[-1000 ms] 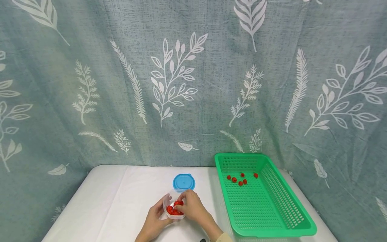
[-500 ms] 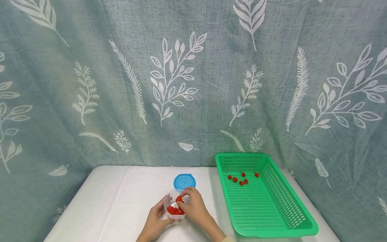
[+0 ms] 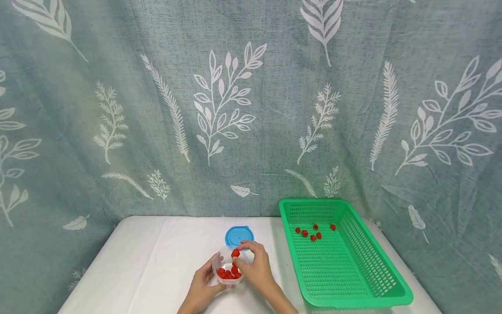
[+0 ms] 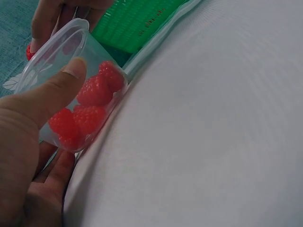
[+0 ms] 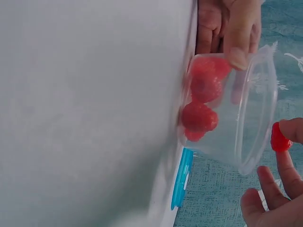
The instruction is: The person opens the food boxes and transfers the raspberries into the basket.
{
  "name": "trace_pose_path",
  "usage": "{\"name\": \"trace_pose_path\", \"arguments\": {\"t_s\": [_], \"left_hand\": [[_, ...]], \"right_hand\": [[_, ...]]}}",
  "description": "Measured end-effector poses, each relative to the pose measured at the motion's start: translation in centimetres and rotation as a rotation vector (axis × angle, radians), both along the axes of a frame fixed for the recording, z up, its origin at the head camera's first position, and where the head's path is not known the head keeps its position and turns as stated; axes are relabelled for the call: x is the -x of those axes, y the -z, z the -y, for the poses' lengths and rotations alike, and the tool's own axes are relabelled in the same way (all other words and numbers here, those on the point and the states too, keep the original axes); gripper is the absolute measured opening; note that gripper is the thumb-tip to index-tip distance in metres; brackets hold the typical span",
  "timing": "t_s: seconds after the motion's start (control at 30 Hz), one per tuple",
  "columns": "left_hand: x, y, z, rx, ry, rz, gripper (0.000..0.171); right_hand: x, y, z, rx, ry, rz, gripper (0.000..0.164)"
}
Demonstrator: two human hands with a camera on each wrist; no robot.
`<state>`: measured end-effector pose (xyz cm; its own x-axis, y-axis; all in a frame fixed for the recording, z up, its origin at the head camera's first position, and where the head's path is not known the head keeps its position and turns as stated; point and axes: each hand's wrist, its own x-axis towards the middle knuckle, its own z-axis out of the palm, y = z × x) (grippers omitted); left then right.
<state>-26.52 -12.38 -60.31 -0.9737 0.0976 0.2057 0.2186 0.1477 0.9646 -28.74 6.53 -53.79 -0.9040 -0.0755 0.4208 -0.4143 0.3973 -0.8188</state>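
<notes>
A clear plastic tub stands on the white table with several raspberries in its bottom. My left hand grips the tub from the left, its thumb on the near wall and its other fingers round the far side. One raspberry is pinched between the thumb and fingers of my right hand, just above the tub's rim. The right wrist view shows this raspberry outside the mouth of the tub. Behind the tub lies a round blue lid.
On the right side of the table stands a green perforated basket. Several raspberries lie at its far end. A patterned teal curtain hangs behind the table.
My right hand has lifted a raspberry from the pile in the tub up to the rim. The left hand has stayed on the tub.
</notes>
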Motion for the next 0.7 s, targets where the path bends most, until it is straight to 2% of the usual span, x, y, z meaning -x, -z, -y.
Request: {"name": "trace_pose_path", "arguments": {"t_s": [0.23,0.47,0.7], "left_hand": [[-0.1,-0.1,-0.1,0.017,0.007,0.030,0.091],[0.0,-0.3,-0.2,0.026,0.002,0.020,0.092],[0.0,-0.6,-0.1,0.042,0.021,0.057,0.095]], "right_hand": [[-0.7,-0.9,-0.5,0.157,-0.032,0.167,0.020],[-1.2,-1.4,-1.1,0.322,-0.124,0.279,0.026],[-1.7,-1.0,-1.9,0.367,-0.153,0.380,0.033]]}}
